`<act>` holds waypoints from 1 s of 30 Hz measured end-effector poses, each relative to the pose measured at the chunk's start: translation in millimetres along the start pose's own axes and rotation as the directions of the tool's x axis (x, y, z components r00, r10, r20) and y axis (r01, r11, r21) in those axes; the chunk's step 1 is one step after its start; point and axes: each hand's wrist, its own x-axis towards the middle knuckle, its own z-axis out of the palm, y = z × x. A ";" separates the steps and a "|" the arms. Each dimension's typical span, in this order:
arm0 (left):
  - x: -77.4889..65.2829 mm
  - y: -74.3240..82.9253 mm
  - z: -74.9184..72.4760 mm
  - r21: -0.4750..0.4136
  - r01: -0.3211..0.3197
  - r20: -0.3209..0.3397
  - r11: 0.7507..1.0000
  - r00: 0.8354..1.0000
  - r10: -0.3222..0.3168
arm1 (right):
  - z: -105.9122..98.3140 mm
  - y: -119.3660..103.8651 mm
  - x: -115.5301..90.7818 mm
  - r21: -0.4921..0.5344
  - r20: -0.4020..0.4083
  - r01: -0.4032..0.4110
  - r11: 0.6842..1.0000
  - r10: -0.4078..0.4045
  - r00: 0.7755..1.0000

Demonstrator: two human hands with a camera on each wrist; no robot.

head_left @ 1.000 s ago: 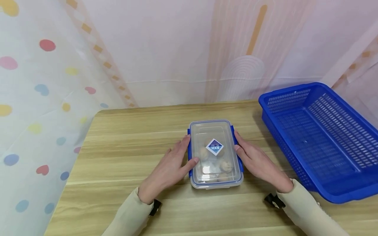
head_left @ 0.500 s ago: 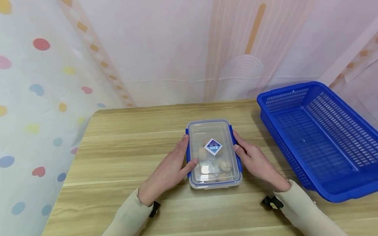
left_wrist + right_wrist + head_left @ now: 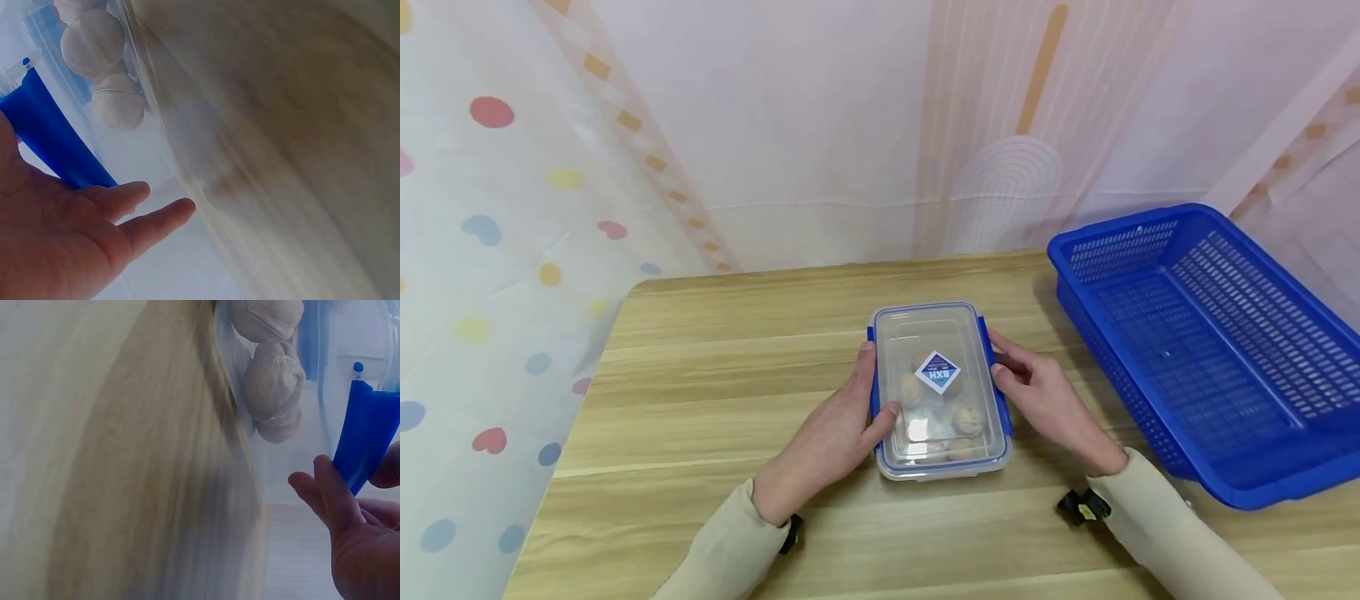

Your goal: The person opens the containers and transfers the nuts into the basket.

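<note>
A clear plastic food container (image 3: 928,333) with a blue-edged lid and blue side latches lies on the wooden table. Walnuts (image 3: 273,381) show through its wall. On its left side my left hand (image 3: 823,437) lies with long, straight fingers along the latch (image 3: 53,134), its thumb over the lid's edge. At the opposite side my right hand (image 3: 1051,408) has its fingers bent at the other latch (image 3: 365,434), which slants outward between thumb and fingers in the right wrist view. A diamond-shaped label (image 3: 938,372) sits on the lid.
A blue perforated plastic basket (image 3: 1131,367) stands at the right of the table, close beside my right forearm. Behind the table (image 3: 700,333) hangs a patterned cloth (image 3: 820,125), which continues down the left side.
The whole head view has shifted slightly left. My right fingers have bent a little more at the right latch. My left hand keeps its place against the container.
</note>
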 end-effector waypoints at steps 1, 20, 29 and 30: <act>-0.2 0.0 -0.1 0.000 0.000 -0.004 1.000 1.000 0.000 | 0.4 0.1 0.5 0.009 -0.008 -0.004 1.000 0.004 1.000; 0.5 2.6 -0.1 -0.010 0.028 0.002 1.000 1.000 -0.028 | 4.3 -4.6 4.9 0.002 -0.098 -0.065 0.998 0.064 0.993; -1.3 1.4 0.4 -0.028 0.010 0.028 1.000 1.000 -0.009 | 5.3 -6.6 6.0 -0.111 -0.122 -0.014 0.994 0.001 0.993; -1.7 1.3 0.3 -0.028 0.010 0.035 1.000 0.999 -0.009 | 5.5 -6.5 6.3 -0.115 -0.120 -0.009 0.993 -0.005 0.993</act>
